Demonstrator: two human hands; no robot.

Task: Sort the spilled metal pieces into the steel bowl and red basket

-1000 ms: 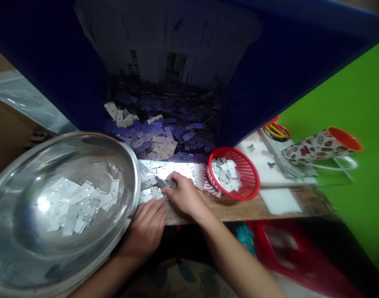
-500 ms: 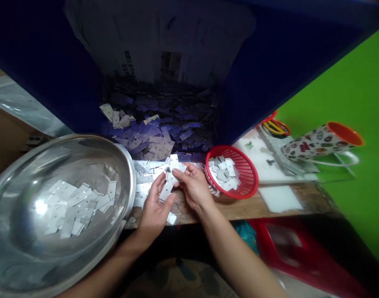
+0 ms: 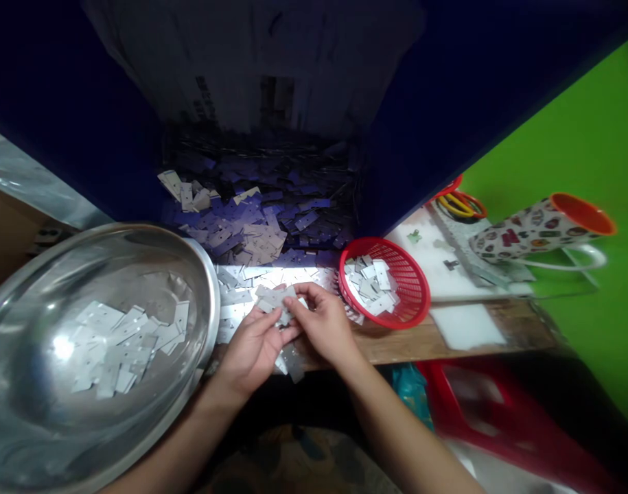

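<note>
Both hands meet at the front of the bench, over a heap of flat metal plates. My left hand [image 3: 254, 343] is closed around several small metal plates [image 3: 272, 298], thumb on top. From the other side my right hand [image 3: 321, 319] pinches the same plates between thumb and fingers. One loose plate [image 3: 293, 362] sticks out past the bench edge below the hands. A large steel bowl [image 3: 205, 274] with a pile of plates inside stands to the left. Close by on the right is a red plastic basket [image 3: 414, 274] holding more plates.
A dark blue enclosure [image 3: 416, 123] surrounds the plate heap [image 3: 257, 233] behind the hands. Right of the basket lie a white board [image 3: 416, 264], a white pad [image 3: 468, 326] and a patterned mug [image 3: 530, 230] on its side. Something red [image 3: 489, 398] stands below the bench.
The plates in my hands have turned from steeply tilted to nearly level, and my left thumb has moved onto them. A loose plate now overhangs the bench edge. The view has shifted slightly.
</note>
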